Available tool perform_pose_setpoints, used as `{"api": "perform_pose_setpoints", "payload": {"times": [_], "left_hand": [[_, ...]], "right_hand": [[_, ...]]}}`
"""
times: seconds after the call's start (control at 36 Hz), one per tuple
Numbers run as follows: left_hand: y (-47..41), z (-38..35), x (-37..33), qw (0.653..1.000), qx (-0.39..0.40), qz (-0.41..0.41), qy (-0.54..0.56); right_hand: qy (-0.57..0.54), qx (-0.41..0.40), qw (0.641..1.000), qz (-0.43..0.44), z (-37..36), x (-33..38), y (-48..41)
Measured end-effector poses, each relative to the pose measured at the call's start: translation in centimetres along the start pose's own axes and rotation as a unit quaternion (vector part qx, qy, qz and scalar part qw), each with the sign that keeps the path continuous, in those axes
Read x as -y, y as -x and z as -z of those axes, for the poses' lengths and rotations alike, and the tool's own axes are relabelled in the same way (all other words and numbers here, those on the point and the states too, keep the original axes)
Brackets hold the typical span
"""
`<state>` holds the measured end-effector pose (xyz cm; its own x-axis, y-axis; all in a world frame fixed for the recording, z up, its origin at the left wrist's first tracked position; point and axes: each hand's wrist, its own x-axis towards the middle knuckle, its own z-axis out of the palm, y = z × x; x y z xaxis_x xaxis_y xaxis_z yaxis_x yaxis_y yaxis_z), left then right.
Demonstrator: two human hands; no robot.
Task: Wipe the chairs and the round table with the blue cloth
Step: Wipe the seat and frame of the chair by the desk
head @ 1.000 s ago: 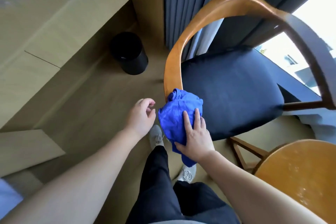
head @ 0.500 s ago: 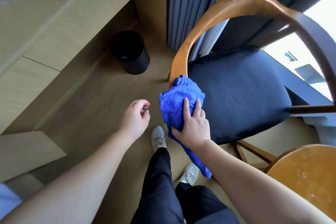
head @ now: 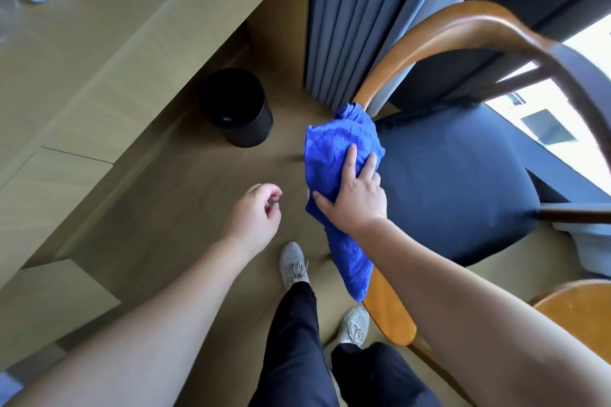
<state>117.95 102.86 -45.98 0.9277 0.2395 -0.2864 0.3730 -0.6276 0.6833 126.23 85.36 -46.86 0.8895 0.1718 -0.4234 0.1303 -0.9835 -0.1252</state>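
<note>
We are looking down on a wooden chair (head: 443,26) with a bent armrest rail sweeping in an arc over a dark navy seat cushion (head: 456,182), set against grey-blue curtains (head: 357,16) and a bright window. At the lower right edge a slice of the round tabletop (head: 582,314) shows, orange-brown and near the chair; to the left a pale wooden desk (head: 99,43) runs along the wall with a black waste bin (head: 238,109) on the floor beside it.

As for progress, we judge the job to be in its early or middle part: the work is on this chair's rail, we cannot tell which stretches are already clean, the seat cushion carries no cloth, and the round tabletop has nothing on it that suggests wiping. Any other chairs are out of sight.

The blue cloth (head: 334,155) is wrapped over the left side of the rail, bunched at the top where the rail curves up, with a loose tail hanging down along the lower end of the rail. Our right hand (head: 357,198) lies flat on the cloth, fingers (head: 352,158) spread upward and thumb out to the left, clasping cloth and rail together; the forearm reaches in from the lower right. Our left hand (head: 254,211) hangs free beside it, apart from the chair, fingers loosely curled and holding nothing.
</note>
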Motion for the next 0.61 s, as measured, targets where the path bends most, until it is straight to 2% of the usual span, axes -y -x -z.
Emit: {"api": "perform_pose_setpoints", "payload": {"times": [0.28, 0.44, 0.53, 0.61], "left_hand": [[-1.3, 0.5, -1.6, 0.999, 0.034, -0.003, -0.014], [-1.9, 0.7, -2.6, 1.000, 0.018, -0.012, -0.023], [-1.8, 0.9, -3.1, 1.000, -0.010, -0.012, -0.021], [-1.2, 0.7, -3.3, 0.999, -0.035, -0.002, -0.009]], "right_hand": [[0.067, 0.076, 0.977, 0.187, 3.8, -4.0, 0.2], [0.094, 0.163, 0.957, 0.221, 4.6, -3.8, -1.7], [0.110, 0.139, 0.957, 0.230, 4.3, -4.1, -2.1], [0.132, 0.078, 0.954, 0.257, 4.3, -4.4, -2.6]]}}
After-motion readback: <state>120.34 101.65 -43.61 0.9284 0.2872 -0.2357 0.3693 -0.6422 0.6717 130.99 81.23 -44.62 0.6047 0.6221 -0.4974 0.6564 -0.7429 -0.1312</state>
